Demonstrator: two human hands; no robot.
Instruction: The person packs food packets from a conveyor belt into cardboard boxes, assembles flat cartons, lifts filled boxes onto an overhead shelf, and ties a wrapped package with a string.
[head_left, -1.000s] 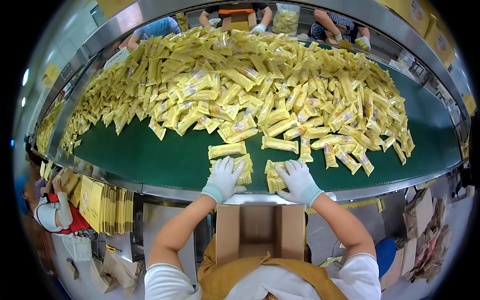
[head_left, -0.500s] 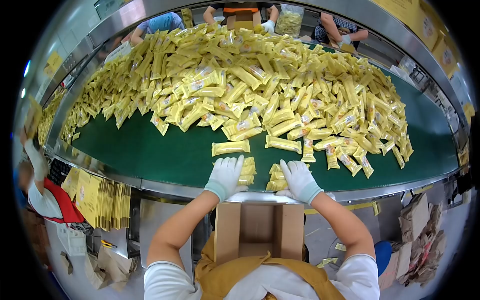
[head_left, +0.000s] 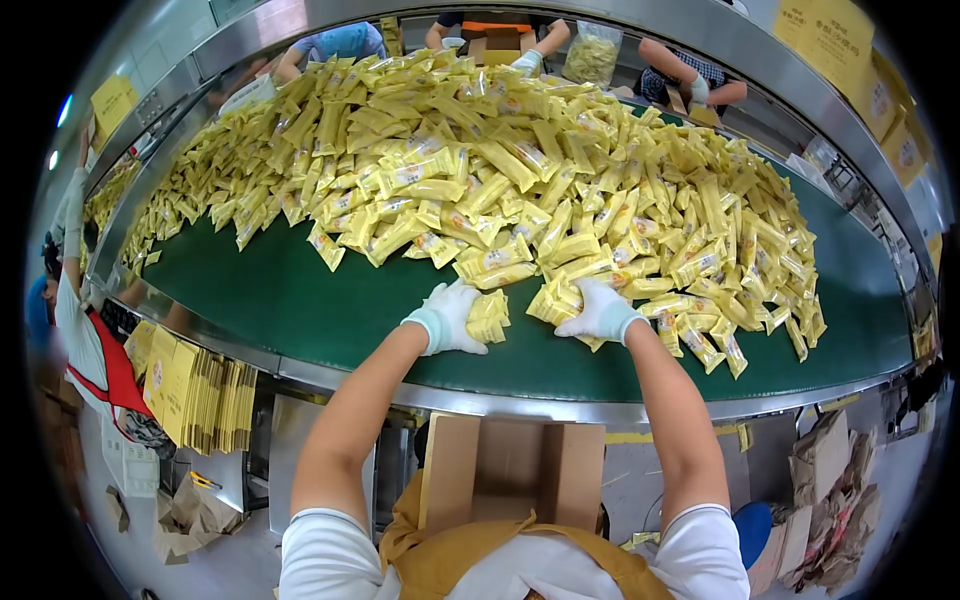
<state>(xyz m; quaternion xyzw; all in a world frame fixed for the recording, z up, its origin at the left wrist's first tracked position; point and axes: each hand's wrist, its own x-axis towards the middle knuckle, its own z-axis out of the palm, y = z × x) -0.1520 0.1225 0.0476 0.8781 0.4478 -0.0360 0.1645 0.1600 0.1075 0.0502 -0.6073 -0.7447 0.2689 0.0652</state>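
Green belt (head_left: 300, 325): while both gloved grips reach out over it, it spreads beneath them and to either side, its metal edge (head_left: 520, 404) on the body side of both.
Packet heap (head_left: 480, 150): yellow wrapped bars piled just beyond the grips and spreading far to the left and right of them.
Open carton (head_left: 448, 470): on the body side of the grips, mouth up, past the metal edge.
Left grip (head_left: 453, 315): curled round a bundle of packets, thumb at the near end, fingers toward the far end, pinching it.
Right grip (head_left: 603, 312): curled likewise from the other side, thumb near, fingers over the far part, pinching its own bundle.
Right bundle (head_left: 555, 300): inward of the right grip, close against the heap's fringe.
Left bundle (head_left: 489, 318): inward of the left grip, a narrow gap from the right bundle.
Since half a second ago: both grips and bundles have shifted away from the metal edge toward the heap; the lone packet beyond the left grip no longer shows apart.
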